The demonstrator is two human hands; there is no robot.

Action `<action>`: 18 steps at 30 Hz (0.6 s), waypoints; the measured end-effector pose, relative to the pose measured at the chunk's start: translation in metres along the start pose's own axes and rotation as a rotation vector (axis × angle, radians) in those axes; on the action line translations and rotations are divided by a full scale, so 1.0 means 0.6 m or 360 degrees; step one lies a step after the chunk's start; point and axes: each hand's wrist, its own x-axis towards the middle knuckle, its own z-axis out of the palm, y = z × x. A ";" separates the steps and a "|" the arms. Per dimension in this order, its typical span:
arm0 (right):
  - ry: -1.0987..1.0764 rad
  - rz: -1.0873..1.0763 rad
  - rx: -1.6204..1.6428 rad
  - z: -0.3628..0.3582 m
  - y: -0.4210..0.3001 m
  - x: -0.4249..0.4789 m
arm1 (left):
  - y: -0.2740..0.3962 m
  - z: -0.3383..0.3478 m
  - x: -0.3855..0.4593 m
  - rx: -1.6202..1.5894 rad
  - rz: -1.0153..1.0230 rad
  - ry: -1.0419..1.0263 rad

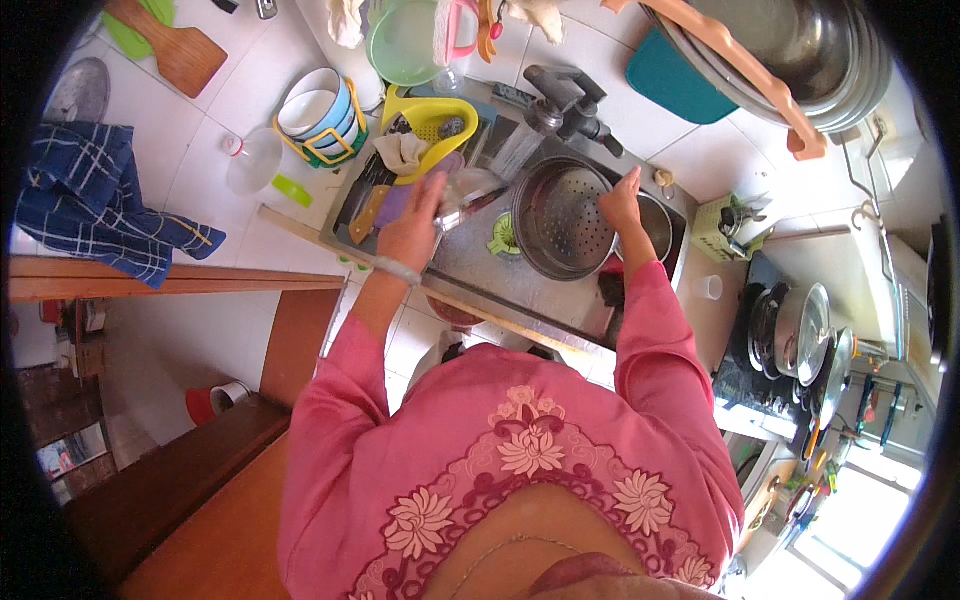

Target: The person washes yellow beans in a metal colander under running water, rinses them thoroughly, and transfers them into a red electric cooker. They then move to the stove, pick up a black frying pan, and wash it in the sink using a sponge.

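In the head view my left hand (415, 229) grips a shiny rounded metal vessel (466, 196), perhaps a bowl or lid, tilted over the left part of the sink. My right hand (624, 201) holds the right rim of a perforated steel steamer pot (564, 217), tipped so its holed base shows. Water runs from the grey faucet (546, 116) between the two vessels. Beneath them lies the steel sink (480, 274) with a green drain strainer (504, 234). Another steel pot (655, 229) sits behind my right wrist, partly hidden.
A yellow colander (463, 112) with a cloth stands at the sink's back left. Near my left hand lies a wooden-handled knife (369, 214). Stacked bowls (319, 112) occupy the left counter. To the right are a green utensil holder (716, 225) and a plastic cup (707, 287).
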 end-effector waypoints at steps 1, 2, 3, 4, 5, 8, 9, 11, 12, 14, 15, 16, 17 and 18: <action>-0.0024 -0.0070 0.0047 -0.001 -0.004 0.011 | 0.015 -0.007 0.022 0.0200 -0.0048 -0.0187; -0.0155 0.0009 0.0063 -0.004 -0.009 0.024 | 0.022 -0.006 0.037 0.0253 0.0062 -0.0151; -0.0326 -0.0052 0.0020 -0.002 -0.017 0.042 | 0.029 -0.005 0.055 0.0310 0.0175 -0.0109; -0.0479 -0.0103 -0.0022 0.004 -0.009 0.070 | 0.037 -0.006 0.077 0.0368 0.0308 -0.0066; -0.0502 -0.0185 -0.0087 0.014 -0.002 0.094 | 0.040 0.003 0.097 0.0399 0.0437 0.0054; -0.0221 -0.0337 -0.0332 0.062 0.137 0.188 | 0.089 0.034 0.155 0.0476 0.0783 0.0168; -0.0216 -0.0252 -0.0268 0.069 0.115 0.186 | 0.084 0.032 0.148 0.0494 0.0684 0.0074; -0.0274 0.0090 -0.0009 0.050 0.017 0.137 | 0.079 0.020 0.135 0.0521 0.0494 -0.0070; -0.0166 0.0035 -0.0099 0.048 0.006 0.118 | 0.071 0.030 0.130 0.0426 0.0525 0.0065; -0.0211 0.0063 -0.0175 0.002 -0.081 0.046 | 0.037 0.041 0.102 0.0147 0.0548 0.0293; -0.0172 0.0042 -0.0081 -0.008 -0.082 0.036 | 0.042 0.035 0.086 0.0168 0.0450 0.0205; -0.0109 0.0059 0.0038 -0.008 -0.073 0.030 | 0.046 0.025 0.067 0.0196 0.0336 0.0123; 0.0115 -0.0085 0.0023 0.017 -0.047 0.032 | 0.052 0.008 0.049 0.0226 0.0239 0.0045; 0.0074 -0.0176 0.0002 0.015 -0.056 0.011 | 0.045 -0.006 0.026 0.0274 0.0101 -0.0031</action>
